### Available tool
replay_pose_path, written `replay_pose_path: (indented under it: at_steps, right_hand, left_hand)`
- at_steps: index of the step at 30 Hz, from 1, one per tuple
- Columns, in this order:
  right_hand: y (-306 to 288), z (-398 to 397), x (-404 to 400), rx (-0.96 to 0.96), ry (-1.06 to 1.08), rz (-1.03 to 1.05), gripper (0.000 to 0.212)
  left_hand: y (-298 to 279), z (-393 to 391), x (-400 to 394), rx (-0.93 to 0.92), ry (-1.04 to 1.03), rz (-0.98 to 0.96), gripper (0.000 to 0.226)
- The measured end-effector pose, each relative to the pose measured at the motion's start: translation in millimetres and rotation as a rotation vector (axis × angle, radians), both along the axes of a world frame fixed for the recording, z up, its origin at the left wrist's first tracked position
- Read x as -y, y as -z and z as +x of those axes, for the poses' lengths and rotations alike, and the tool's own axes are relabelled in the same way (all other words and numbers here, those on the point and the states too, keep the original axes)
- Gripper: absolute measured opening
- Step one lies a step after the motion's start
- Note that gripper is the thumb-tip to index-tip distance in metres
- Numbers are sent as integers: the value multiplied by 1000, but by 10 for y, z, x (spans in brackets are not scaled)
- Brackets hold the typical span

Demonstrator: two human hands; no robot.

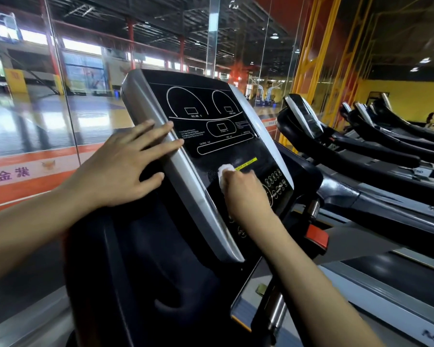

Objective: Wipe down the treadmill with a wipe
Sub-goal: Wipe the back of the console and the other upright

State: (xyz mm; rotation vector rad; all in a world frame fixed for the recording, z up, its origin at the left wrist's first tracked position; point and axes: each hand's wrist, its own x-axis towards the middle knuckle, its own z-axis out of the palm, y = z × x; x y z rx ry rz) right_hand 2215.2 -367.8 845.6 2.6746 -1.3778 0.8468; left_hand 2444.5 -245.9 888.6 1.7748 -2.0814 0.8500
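right hand grips wipe on console near yellow label | left hand flat on console's left edge | "INCLINE" readable

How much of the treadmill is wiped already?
No finished part shows for sure. Right now the right hand presses a white wipe on the black console panel beside the yellow sticker, while the left hand steadies the silver edge. The upper display, round buttons and handrails look untouched.

wipe mostly hidden under right hand, console lettering perhaps too blurred
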Motion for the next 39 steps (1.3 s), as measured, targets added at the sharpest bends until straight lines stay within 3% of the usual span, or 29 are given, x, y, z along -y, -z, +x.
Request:
replay_pose_path:
  at_steps: [6,11,13,17,19,20,23,25,30,33,39]
  right_hand:
    - [-451,72,566,-106,225,163,37]
    - [-433,-6,858,-196,275,196,26]
    - [-398,-31,783,-229,264,203,15]
    - [-148,56,186,-248,151,33,24]
    - [58,107,-203,-161,24,-114,22]
    - [137,97,-347,-30,-56,-134,20]
    - [245,-10,-455,341,-253,41,26]
    - [259,-29,-421,465,-344,114,39]
    - [472,-128,-576,573,-423,147,49]
    - [826,-420,-474,502,-420,106,50]
    - [949,-678,301,513,-108,223,48]
  left_hand:
    - [-3,4,7,-9,2,-2,73]
    - [5,10,-2,-26,4,-1,73]
    - [2,-1,-7,-42,0,2,73]
    - [-5,-11,-3,-56,8,7,73]
    - [-5,-16,-11,-56,5,15,73]
    - [-5,-19,-14,-53,3,19,73]
    - [-15,-37,-35,-47,-5,36,73]
    - [-27,-45,-53,-56,-5,39,74]
    - [-34,-64,-51,-49,-18,38,74]
    - [-43,-76,-45,-15,-37,54,74]
    - [65,-487,-138,-83,-192,74,84]
